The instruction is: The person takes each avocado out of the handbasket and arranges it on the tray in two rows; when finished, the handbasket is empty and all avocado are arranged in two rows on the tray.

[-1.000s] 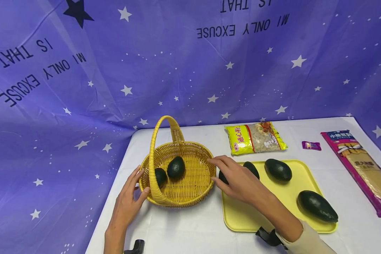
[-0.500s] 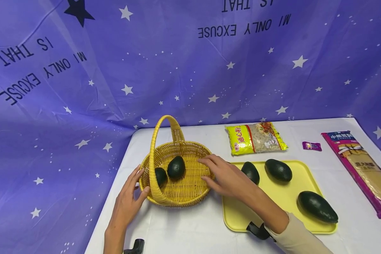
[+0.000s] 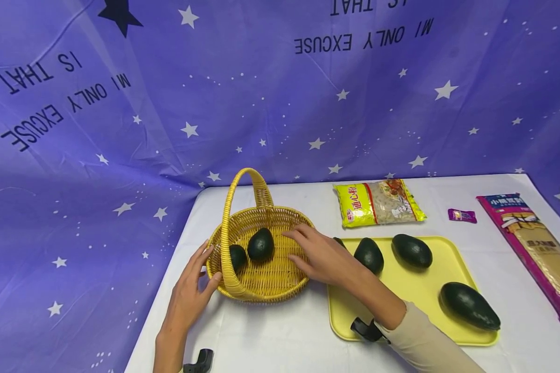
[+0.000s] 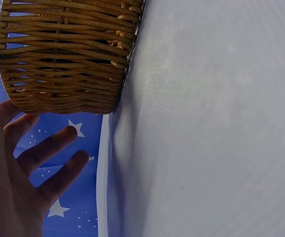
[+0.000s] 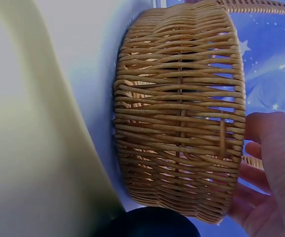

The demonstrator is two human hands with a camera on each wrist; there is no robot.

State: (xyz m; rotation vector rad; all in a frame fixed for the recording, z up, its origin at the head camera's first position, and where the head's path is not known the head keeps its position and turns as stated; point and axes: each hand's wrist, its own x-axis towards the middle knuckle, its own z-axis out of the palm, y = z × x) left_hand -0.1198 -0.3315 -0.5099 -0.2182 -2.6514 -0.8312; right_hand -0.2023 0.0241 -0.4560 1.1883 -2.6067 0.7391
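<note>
A yellow wicker basket [image 3: 274,297] with an arched handle [image 3: 225,233] stands on the white table. Two dark green avocados lie inside it: one avocado [image 3: 261,245] in plain sight, the other avocado [image 3: 238,258] partly behind the handle. At the basket's left rim is my left hand [image 3: 186,295], fingers spread; in the left wrist view its lower fingers extend beside the woven wall. My right hand [image 3: 329,259] reaches over the right rim, thumb and fingers apart, nothing between them. The right wrist view shows that hand [image 5: 275,173] at the rim, some fingers hidden behind the weave.
Right of the basket lies a yellow tray [image 3: 401,316] bearing several avocados, one nearly hidden by my right hand. Behind it are a yellow pasta bag [image 3: 378,203] and a small purple packet [image 3: 462,215]. A long noodle package [image 3: 534,248] lies far right.
My right hand has moved left, from the basket's right edge to over its inside, uncovering more of an avocado on the tray. My left hand stays at the left rim.
</note>
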